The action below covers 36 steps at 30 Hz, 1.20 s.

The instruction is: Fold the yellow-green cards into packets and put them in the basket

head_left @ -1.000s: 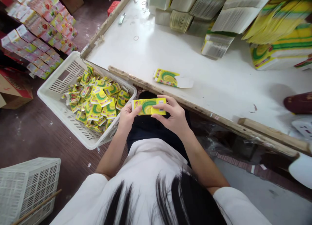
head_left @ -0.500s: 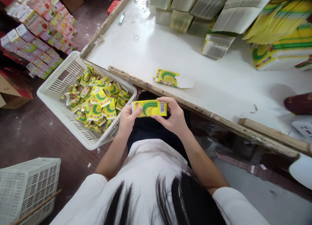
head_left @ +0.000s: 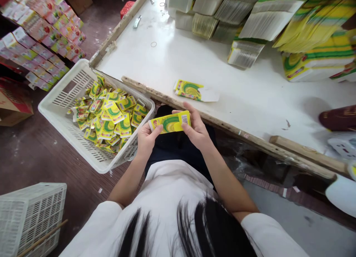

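Observation:
Between my two hands, above my lap, is a flat yellow and green carton (head_left: 170,123) with a barcode at its right end. My left hand (head_left: 147,139) grips its left end, thumb on the front face. At the right end, my right hand (head_left: 196,131) holds it with the thumb on the front and the fingers behind. Beyond the table's front edge lies a similar carton (head_left: 189,90) with a white flap out to the right. To the left, a white plastic basket (head_left: 69,147) holds many small yellow and green cartons (head_left: 114,112).
A white table (head_left: 133,56) with a wooden edge strip (head_left: 222,128) stands ahead. Stacks of flat cartons (head_left: 271,17) line its back. A dark red cylinder (head_left: 338,118) lies at right. Pink boxes (head_left: 41,30) and another crate (head_left: 36,216) are on the left.
The carton has tilted, its right end slightly higher. My right hand's fingers have moved from the carton's upper edge to behind it, and its thumb has slid right along the front.

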Tool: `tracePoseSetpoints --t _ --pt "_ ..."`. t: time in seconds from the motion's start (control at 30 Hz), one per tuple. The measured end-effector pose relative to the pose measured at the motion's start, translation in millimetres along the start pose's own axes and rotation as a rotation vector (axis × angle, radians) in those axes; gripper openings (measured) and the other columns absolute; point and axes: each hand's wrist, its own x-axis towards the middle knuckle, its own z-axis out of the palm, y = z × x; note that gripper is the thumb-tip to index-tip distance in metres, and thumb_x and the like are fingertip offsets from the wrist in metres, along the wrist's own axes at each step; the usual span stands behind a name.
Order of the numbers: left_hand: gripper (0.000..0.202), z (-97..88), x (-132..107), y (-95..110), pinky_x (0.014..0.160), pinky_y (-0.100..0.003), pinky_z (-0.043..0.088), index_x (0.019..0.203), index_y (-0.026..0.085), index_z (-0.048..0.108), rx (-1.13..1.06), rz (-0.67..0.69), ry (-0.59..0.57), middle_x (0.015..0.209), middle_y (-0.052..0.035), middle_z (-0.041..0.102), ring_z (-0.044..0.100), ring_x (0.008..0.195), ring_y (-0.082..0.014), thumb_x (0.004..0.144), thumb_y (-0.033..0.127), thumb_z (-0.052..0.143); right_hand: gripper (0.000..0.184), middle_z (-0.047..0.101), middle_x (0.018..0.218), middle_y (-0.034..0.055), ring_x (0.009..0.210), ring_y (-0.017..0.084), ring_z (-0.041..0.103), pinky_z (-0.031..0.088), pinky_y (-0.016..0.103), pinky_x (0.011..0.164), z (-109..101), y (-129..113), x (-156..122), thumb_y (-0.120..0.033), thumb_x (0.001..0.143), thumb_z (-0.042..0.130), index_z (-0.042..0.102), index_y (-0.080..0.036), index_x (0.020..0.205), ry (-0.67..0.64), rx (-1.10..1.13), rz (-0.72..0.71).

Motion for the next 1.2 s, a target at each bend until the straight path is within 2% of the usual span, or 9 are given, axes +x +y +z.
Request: tracePoseSetpoints --t 0.1,0.23,0.43,0.5,0.67,0.8,0.87,1.07,1.2 --pt "0.022 1.4 1 2 0.080 -0.030 0.058 0.089 0.021 0.077 0.037 0.020 0.034 0.081 -0.0005 0.076 0.071 0.075 -0.0153 0.075 0.038 0.081 0.061 0.061 0.133 0.0083 0.112 0.024 0.064 0.054 0.042 0.098 5 0 2 -0.039 0.092 0.059 0.035 -0.030 0.147 0.060 0.075 0.056" --pt "0.021 5.2 -3 6 0.079 -0.032 0.057 0.088 0.020 0.077 0.116 0.032 0.038 0.081 -0.0009 0.076 0.070 0.077 -0.0175 0.076 0.037 0.079 0.051 0.067 0.107 0.0026 0.082 0.018 0.064 0.057 0.034 0.080 13 0 5 -0.030 0.083 0.064 0.051 -0.026 0.133 0.249 -0.052 0.127" --pt "0.019 6.7 -8 2 0.074 -0.030 0.055 0.084 0.020 0.076 0.209 0.051 0.060 0.077 0.0000 0.074 0.067 0.073 -0.0167 0.076 0.037 0.078 0.044 0.067 0.100 0.0014 0.075 0.016 0.060 0.055 0.031 0.071 18 0 9 -0.022 0.080 0.057 0.057 -0.025 0.123 0.374 -0.203 0.135" --pt "0.020 3.8 -5 1 0.074 -0.030 0.055 0.084 0.020 0.076 0.161 0.031 0.060 0.078 -0.0002 0.075 0.067 0.072 -0.0160 0.075 0.037 0.080 0.044 0.067 0.104 0.0021 0.075 0.016 0.061 0.056 0.031 0.071 16 0 9 -0.026 0.083 0.058 0.055 -0.025 0.127 0.348 -0.211 0.127" --pt "0.024 -3.0 0 -4 0.063 -0.024 0.051 0.084 0.021 0.076 -0.038 -0.082 0.009 0.077 -0.0004 0.075 0.066 0.066 -0.0126 0.071 0.039 0.084 0.061 0.069 0.116 0.0076 0.094 0.021 0.069 0.058 0.036 0.082 9 -2 8 -0.049 0.087 0.064 0.043 -0.026 0.139 0.060 -0.055 0.002" --pt "0.031 2.1 -7 -8 0.069 -0.029 0.055 0.089 0.020 0.076 -0.063 -0.148 -0.048 0.080 -0.0027 0.076 0.069 0.069 -0.0156 0.069 0.042 0.084 0.031 0.074 0.098 0.0056 0.092 0.021 0.071 0.058 0.036 0.082 15 -3 9 -0.051 0.092 0.061 0.057 -0.025 0.108 0.338 -0.093 -0.073" --pt "0.029 5.3 -10 -9 0.070 -0.029 0.055 0.088 0.020 0.075 -0.054 -0.140 -0.036 0.079 -0.0026 0.076 0.069 0.070 -0.0156 0.070 0.041 0.084 0.029 0.074 0.092 0.0045 0.088 0.021 0.071 0.058 0.035 0.079 18 -3 9 -0.053 0.092 0.060 0.057 -0.025 0.097 0.423 -0.130 -0.061" --pt "0.034 5.8 -10 -12 0.068 -0.028 0.053 0.091 0.019 0.074 -0.007 -0.143 -0.055 0.082 -0.0029 0.075 0.068 0.071 -0.0154 0.071 0.046 0.082 0.038 0.072 0.092 0.0041 0.084 0.020 0.071 0.058 0.035 0.076 18 2 9 -0.061 0.089 0.059 0.053 -0.024 0.096 0.333 -0.167 0.008" --pt "0.029 -26.0 4 -3 0.061 -0.022 0.047 0.083 0.018 0.067 0.184 0.027 0.161 0.073 0.0020 0.068 0.060 0.063 -0.0104 0.075 0.044 0.078 0.060 0.070 0.101 0.0055 0.087 0.020 0.070 0.058 0.035 0.079 -5 7 30 -0.066 0.079 0.068 0.048 -0.025 0.117 0.127 -0.228 -0.030"
